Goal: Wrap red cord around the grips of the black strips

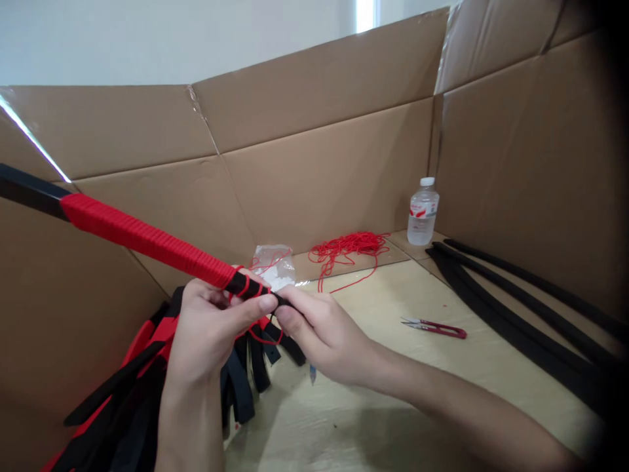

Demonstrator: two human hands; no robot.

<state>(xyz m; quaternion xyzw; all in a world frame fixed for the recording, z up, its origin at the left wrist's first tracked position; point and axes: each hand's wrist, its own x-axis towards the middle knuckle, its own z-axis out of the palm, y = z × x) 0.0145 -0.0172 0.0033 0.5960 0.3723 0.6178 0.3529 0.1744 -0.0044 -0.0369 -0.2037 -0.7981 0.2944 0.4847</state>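
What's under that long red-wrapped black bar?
Below the red-wrapped black bar hang black and red strips, partly over a pale tabletop. The person's left hand covers whatever lies directly beneath the bar's held end.

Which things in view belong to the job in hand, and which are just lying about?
Job in hand:
left hand
right hand
black strip wrapped in red cord
red cord loop

Lying about:
red-handled snips
plastic water bottle
plastic bag
tangle of red cord
long black strips

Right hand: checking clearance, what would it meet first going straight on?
The right hand would most likely meet the left hand's thumb first, beside the black end of the red-wrapped bar; depth is unclear, so they may already touch.
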